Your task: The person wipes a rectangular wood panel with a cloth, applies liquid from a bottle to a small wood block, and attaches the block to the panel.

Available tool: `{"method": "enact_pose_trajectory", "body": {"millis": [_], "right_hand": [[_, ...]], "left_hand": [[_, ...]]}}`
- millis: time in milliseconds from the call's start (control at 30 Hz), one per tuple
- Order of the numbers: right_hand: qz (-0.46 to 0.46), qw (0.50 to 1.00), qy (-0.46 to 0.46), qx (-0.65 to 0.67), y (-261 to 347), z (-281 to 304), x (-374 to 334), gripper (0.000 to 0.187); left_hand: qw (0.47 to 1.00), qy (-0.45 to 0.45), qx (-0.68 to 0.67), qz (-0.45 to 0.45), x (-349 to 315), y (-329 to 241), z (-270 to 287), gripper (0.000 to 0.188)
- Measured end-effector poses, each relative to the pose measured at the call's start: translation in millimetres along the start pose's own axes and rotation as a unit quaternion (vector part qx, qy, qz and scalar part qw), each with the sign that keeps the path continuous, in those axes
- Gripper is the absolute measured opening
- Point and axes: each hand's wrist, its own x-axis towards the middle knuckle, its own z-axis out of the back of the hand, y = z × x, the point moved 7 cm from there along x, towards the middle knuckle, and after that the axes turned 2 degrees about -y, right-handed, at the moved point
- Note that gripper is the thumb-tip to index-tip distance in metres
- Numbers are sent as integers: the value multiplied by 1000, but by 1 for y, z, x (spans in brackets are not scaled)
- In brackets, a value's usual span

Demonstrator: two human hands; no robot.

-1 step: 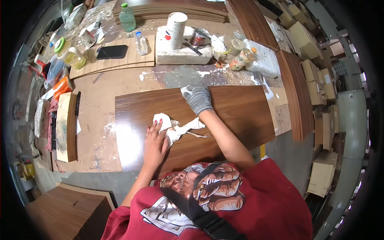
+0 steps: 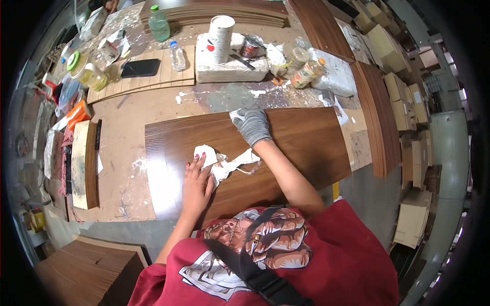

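Observation:
A dark brown wood-grain board (image 2: 301,148) lies flat in front of me on the worktable. My bare left hand (image 2: 198,181) rests on its left half, fingers stretched out over a crumpled white cloth (image 2: 224,167). A loose strip of the cloth trails toward my right forearm. At the board's far edge is my right hand (image 2: 251,127) in a grey knit glove, its fingers bunched and turned down. A whitish patch shows by its thumb side; whether that is glove or something held is unclear. The fingertips are hidden.
Beyond the board, a white block (image 2: 232,71) carries a white cylinder (image 2: 221,40) and a small tin (image 2: 251,47). Nearby are a juice bottle (image 2: 308,74) and a phone (image 2: 140,68). A wooden block (image 2: 84,166) stands left; stacked brown boards (image 2: 377,117) lie right.
The view has shifted very slightly. The cloth's loose strip lies a little differently; both hands stay in the same places on the board.

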Motion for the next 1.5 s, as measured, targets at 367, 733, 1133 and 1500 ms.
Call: {"method": "enact_pose_trajectory", "body": {"millis": [367,733,1133,1500], "right_hand": [[-96,995,-17,15,-116,52,21,30],[-77,991,-42,-100,-152,58,15,29],[-233,947,-49,-216,-368,127,42,47],[-253,939,87,-214,-452,147,74,51]], "left_hand": [[999,16,17,-30,11,4,3,31],[999,24,36,-23,15,2,7,33],[999,28,36,-2,17,-2,6,27],[999,20,35,2,16,0,9,26]]}}
